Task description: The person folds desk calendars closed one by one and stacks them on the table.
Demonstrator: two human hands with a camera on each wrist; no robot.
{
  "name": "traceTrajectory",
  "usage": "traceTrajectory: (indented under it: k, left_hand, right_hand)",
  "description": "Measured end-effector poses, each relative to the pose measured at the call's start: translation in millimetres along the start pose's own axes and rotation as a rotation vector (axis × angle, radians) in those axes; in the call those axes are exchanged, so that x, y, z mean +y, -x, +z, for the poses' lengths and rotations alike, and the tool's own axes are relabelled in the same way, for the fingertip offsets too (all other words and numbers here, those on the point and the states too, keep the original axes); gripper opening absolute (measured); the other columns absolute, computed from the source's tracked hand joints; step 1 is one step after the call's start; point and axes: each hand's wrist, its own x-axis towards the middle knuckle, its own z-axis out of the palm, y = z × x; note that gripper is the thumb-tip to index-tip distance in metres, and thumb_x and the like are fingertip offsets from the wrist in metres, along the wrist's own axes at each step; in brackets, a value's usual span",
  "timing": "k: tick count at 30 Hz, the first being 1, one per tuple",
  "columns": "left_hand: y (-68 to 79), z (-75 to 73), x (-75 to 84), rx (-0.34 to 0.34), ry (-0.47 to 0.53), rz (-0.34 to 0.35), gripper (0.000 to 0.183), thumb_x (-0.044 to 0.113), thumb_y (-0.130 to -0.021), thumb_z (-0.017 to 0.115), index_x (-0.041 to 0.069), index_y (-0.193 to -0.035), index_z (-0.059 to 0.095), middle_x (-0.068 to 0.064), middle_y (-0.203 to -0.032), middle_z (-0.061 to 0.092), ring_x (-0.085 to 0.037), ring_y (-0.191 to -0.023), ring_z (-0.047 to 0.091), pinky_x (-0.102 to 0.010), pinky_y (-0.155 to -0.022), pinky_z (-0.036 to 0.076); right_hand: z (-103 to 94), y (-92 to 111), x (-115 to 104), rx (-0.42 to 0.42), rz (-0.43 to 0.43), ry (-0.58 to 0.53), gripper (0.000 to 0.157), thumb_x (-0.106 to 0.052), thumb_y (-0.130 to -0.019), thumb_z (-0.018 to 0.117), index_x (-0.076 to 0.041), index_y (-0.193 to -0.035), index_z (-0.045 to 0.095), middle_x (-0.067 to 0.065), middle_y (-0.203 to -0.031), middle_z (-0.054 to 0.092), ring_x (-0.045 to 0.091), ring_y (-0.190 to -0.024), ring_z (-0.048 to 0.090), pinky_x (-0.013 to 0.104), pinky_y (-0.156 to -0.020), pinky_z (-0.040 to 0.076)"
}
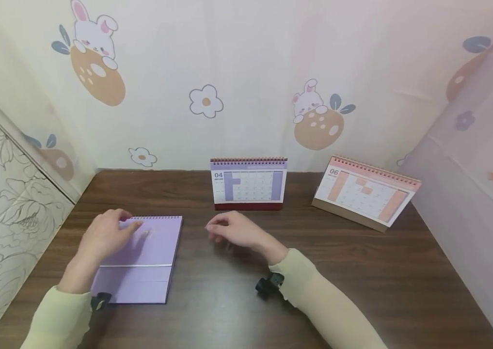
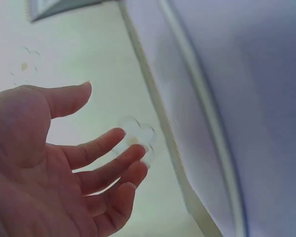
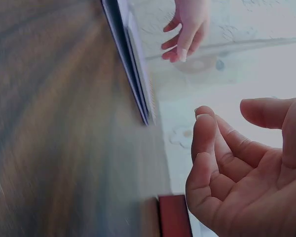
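A purple desk calendar (image 1: 150,247) lies flat at the left of the table, its wire binding towards the wall and a white band across it. Above its upper left part is my left hand (image 1: 108,235), with nothing held. In the left wrist view that hand (image 2: 84,158) has loosely bent fingers, thumb apart, beside the purple cover (image 2: 271,123). My right hand (image 1: 239,230) hovers over the table, just in front of a standing purple calendar marked 04 (image 1: 250,186). The right wrist view shows this hand (image 3: 241,173) loosely curled and holding nothing, near the red calendar base (image 3: 175,217).
At the back right, a pink and orange calendar marked 06 (image 1: 366,191) stands angled on the brown wood table (image 1: 338,271). Behind the table hangs a pale cloth (image 1: 255,63) printed with rabbits and flowers. A floral-patterned white panel (image 1: 6,208) borders the left side.
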Motion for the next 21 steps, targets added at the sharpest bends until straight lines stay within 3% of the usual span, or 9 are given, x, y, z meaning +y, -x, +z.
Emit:
traceTrajectory:
  k: [3, 8, 10, 14, 18, 21]
  left_hand:
    - [-8.9, 1.6, 19.6, -0.021, 0.061, 0.031, 0.061, 0.054, -0.097, 0.057, -0.003, -0.116, 0.064, -0.023, -0.109, 0.066, -0.042, -0.101, 0.06, -0.057, -0.083, 0.046]
    - [-23.2, 5.7, 52.7, -0.053, 0.163, 0.053, 0.061, 0.059, -0.096, 0.055, 0.004, -0.118, 0.063, -0.012, -0.106, 0.066, -0.03, -0.099, 0.06, -0.05, -0.084, 0.046]
    - [-29.2, 8.8, 65.9, -0.054, 0.212, 0.063, 0.061, 0.061, -0.095, 0.054, 0.006, -0.12, 0.063, -0.012, -0.109, 0.066, -0.029, -0.102, 0.06, -0.049, -0.086, 0.046]
    - [-43.1, 16.1, 89.4, -0.046, 0.317, 0.078, 0.06, 0.06, -0.095, 0.056, 0.007, -0.122, 0.061, -0.012, -0.113, 0.066, -0.029, -0.106, 0.06, -0.048, -0.089, 0.047]
    - [-56.5, 22.7, 108.0, -0.014, 0.408, 0.084, 0.062, 0.059, -0.095, 0.057, 0.007, -0.127, 0.059, -0.012, -0.119, 0.063, -0.029, -0.111, 0.058, -0.048, -0.093, 0.046]
    - [-64.8, 26.8, 119.4, 0.004, 0.479, 0.083, 0.066, 0.06, -0.095, 0.056, 0.007, -0.134, 0.055, -0.012, -0.128, 0.059, -0.029, -0.117, 0.055, -0.049, -0.097, 0.045]
  right_hand:
    - [-14.4, 4, 4, 0.036, -0.011, -0.009, 0.03, -0.031, -0.1, 0.061, -0.008, -0.116, 0.071, 0.005, -0.096, 0.073, 0.017, -0.086, 0.068, 0.039, -0.083, 0.049]
    - [-43.1, 15, 8, 0.117, -0.014, 0.0, 0.028, -0.033, -0.101, 0.06, -0.012, -0.115, 0.071, 0.006, -0.1, 0.073, 0.02, -0.091, 0.067, 0.043, -0.089, 0.049]
    - [-55.4, 20, 9, 0.158, 0.007, -0.004, 0.028, -0.033, -0.101, 0.059, -0.012, -0.116, 0.07, 0.005, -0.101, 0.072, 0.019, -0.091, 0.067, 0.044, -0.09, 0.049]
    - [-81.2, 30, 12, 0.241, 0.019, -0.08, 0.032, -0.025, -0.102, 0.058, -0.002, -0.123, 0.067, 0.009, -0.101, 0.071, 0.023, -0.091, 0.066, 0.049, -0.091, 0.049]
    - [-105.8, 39, 18, 0.341, 0.012, -0.127, 0.033, -0.02, -0.103, 0.056, 0.004, -0.124, 0.064, 0.013, -0.099, 0.07, 0.026, -0.091, 0.064, 0.041, -0.084, 0.051]
    - [-121.0, 47, 24, 0.418, 0.027, -0.127, 0.033, -0.023, -0.103, 0.057, 0.002, -0.122, 0.066, 0.014, -0.1, 0.07, 0.028, -0.093, 0.063, 0.037, -0.083, 0.049]
